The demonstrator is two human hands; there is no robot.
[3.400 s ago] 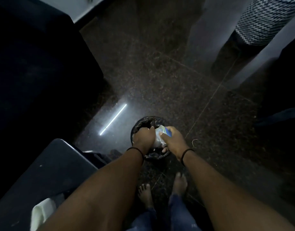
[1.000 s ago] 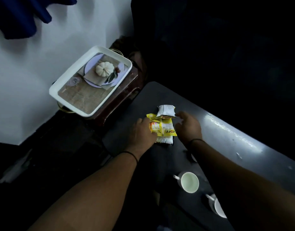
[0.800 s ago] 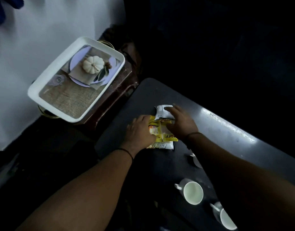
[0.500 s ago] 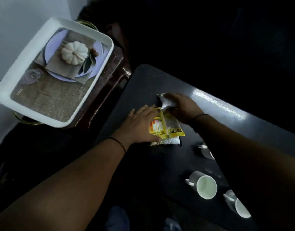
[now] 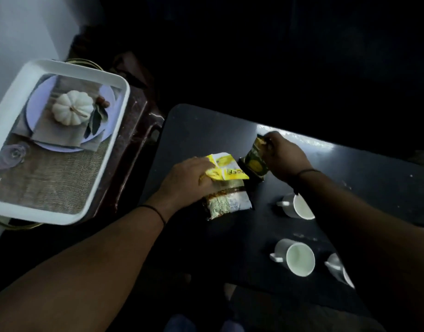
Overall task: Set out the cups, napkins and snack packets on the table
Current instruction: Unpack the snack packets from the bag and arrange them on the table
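Observation:
My left hand (image 5: 187, 180) presses on a small pile of snack packets at the left end of the dark table (image 5: 361, 173): a yellow packet (image 5: 226, 170) lies on top of a pale packet (image 5: 227, 203). My right hand (image 5: 281, 156) grips a dark green and yellow packet (image 5: 255, 158) by its top edge, just right of the pile, with its lower end on the table. Three white cups stand nearer to me: one (image 5: 295, 207) under my right forearm, one (image 5: 295, 257) in front, one (image 5: 339, 269) partly hidden by my arm.
A white tray (image 5: 110, 149) with a burlap mat, a plate and a small white pumpkin (image 5: 73, 107) rests on a dark red stand left of the table. A white wall (image 5: 19, 32) is at the far left. The far side is too dark to make out.
My right hand has pulled the dark green packet off the pile and moved it right. My left hand has stayed on the yellow packet. The view has shifted a little.

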